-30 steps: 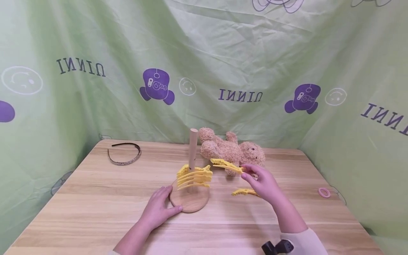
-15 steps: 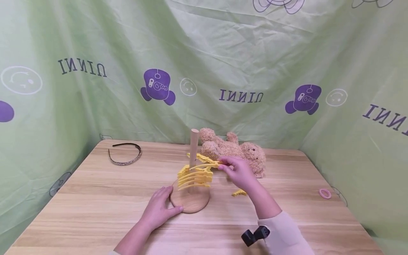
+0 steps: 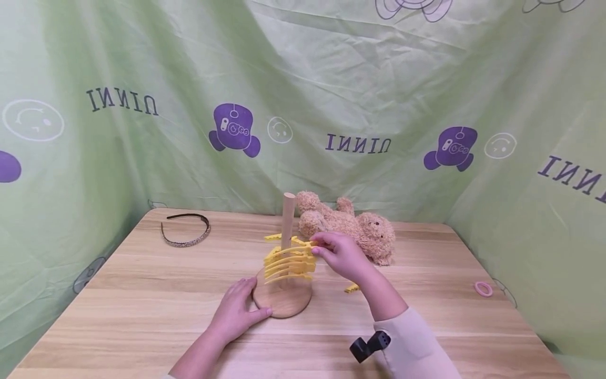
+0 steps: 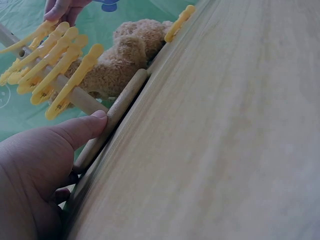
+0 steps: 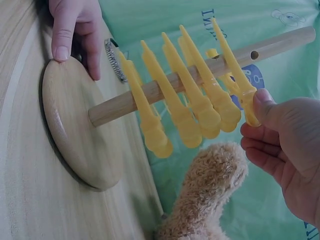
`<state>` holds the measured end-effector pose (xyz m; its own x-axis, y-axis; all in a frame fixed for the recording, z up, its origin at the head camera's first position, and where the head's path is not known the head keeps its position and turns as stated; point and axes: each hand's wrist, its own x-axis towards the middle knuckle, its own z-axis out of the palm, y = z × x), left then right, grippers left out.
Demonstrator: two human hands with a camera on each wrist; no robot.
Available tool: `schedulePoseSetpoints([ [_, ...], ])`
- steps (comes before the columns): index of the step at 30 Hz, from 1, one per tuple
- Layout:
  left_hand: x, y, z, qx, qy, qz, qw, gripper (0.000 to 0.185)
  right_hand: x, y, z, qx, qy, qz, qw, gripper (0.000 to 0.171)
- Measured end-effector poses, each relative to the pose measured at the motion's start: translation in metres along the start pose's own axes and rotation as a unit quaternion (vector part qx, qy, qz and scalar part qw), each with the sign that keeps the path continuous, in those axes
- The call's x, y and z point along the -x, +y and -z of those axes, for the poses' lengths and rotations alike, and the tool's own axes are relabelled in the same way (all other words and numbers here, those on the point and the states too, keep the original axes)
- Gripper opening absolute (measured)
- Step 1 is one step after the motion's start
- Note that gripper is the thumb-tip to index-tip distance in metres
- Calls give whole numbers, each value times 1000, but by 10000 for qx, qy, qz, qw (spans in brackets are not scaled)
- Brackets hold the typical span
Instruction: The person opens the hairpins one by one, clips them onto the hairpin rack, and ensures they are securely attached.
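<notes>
- The loose yellow clip (image 3: pixel 351 288) on the table is mostly hidden behind the right forearm.
- The teddy bear (image 5: pixel 205 195) is cut off by the right wrist view's bottom edge.
- The headband (image 5: pixel 114 61) is mostly hidden behind clips.

Under the left hand (image 3: pixel 234 315) lies a round base of smooth, matt pale wood (image 3: pixel 282 300) on a matt, grained light wooden table (image 3: pixel 142 310). The right hand (image 3: pixel 342 256) pinches one of the smooth yellow plastic clips (image 5: pixel 220 100) on the bare wooden dowel (image 5: pixel 200 70); just behind it, a shaggy tan plush bear (image 3: pixel 350 227).
</notes>
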<state>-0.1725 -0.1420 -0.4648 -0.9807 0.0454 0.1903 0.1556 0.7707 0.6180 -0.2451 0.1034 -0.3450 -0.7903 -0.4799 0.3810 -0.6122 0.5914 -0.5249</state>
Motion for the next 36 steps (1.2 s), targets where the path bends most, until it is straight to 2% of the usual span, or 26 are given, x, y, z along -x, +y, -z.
schedulePoseSetpoints([
  [11, 2, 1, 1, 11, -29, 33, 10000, 86, 0, -4, -1, 52, -330, -56, 9994, 25],
  [22, 0, -1, 0, 19, -30, 35, 10000, 87, 3, -3, 1, 119, -373, 22, 9992, 32],
  [26, 0, -1, 0, 35, -30, 44, 10000, 88, 4, -2, 1, -10, -365, -50, 9993, 37],
  [30, 1, 0, 0, 47, -15, 22, 10000, 88, 9, 1, 4, -368, -319, -278, 9984, 45],
  [36, 1, 0, 1, 30, -26, 18, 10000, 87, 21, 16, 13, -581, 11, -536, 9969, 47],
])
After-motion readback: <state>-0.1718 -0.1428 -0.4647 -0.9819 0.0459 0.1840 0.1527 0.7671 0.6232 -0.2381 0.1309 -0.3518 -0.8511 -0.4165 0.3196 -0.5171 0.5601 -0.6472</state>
